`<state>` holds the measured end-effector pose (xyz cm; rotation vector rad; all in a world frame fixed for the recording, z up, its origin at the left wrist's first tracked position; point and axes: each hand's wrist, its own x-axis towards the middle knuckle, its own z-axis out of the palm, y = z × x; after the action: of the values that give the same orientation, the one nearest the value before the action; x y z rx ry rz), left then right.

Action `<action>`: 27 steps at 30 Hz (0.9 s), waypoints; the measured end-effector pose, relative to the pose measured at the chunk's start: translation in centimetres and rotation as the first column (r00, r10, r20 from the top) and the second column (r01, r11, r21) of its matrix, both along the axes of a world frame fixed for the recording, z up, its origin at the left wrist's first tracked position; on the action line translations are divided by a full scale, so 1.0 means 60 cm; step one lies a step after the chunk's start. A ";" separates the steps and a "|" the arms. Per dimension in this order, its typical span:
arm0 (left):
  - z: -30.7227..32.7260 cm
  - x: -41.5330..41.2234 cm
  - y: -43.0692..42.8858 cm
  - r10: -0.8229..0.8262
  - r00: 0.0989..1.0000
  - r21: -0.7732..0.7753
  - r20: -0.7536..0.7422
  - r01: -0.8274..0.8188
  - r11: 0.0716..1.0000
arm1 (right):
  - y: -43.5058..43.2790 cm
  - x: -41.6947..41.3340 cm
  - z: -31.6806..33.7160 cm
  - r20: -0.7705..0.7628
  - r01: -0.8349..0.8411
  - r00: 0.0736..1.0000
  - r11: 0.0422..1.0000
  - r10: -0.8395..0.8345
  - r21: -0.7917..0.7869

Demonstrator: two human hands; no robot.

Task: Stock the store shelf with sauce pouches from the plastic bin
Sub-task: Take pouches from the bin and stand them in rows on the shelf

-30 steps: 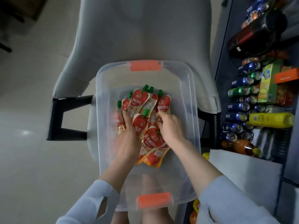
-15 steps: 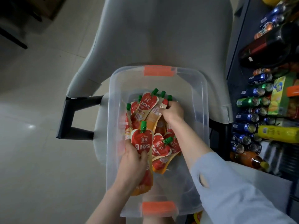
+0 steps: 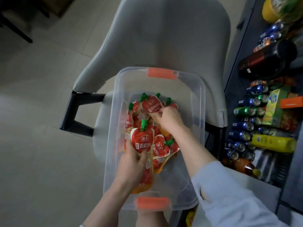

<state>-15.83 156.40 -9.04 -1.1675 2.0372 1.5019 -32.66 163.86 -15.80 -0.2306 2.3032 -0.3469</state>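
Upright in left hand (image 3: 131,163), sauce pouch (image 3: 143,141)

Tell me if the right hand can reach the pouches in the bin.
Probably yes: the bin has no lid, and the right hand is inside it, pinching a pouch at its far end.

Just one view, worn up on the head. Looks forward and steeply down, almost straight at the tiled floor (image 3: 41,145). Sits close over the clear plastic bin (image 3: 203,104), right in the middle of the picture. Near enough to read the big print on the sauce pouches (image 3: 143,143). Takes in both arms from the bottom edge, left hand (image 3: 131,163) and right hand (image 3: 170,118). Very wide and bendy at the sides: grey chair (image 3: 172,38) up top, drinks shelf (image 3: 236,59) leaning in along the right edge.
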 end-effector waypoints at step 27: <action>0.216 0.013 -0.043 0.136 0.983 0.509 -0.126 -0.054 0.859 | 0.149 0.215 0.293 0.295 0.736 0.634 0.442 -0.715 -0.512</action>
<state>-15.05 153.84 3.93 -0.9644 1.5329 2.0714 -19.78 172.82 1.76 0.5188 2.0557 -1.5307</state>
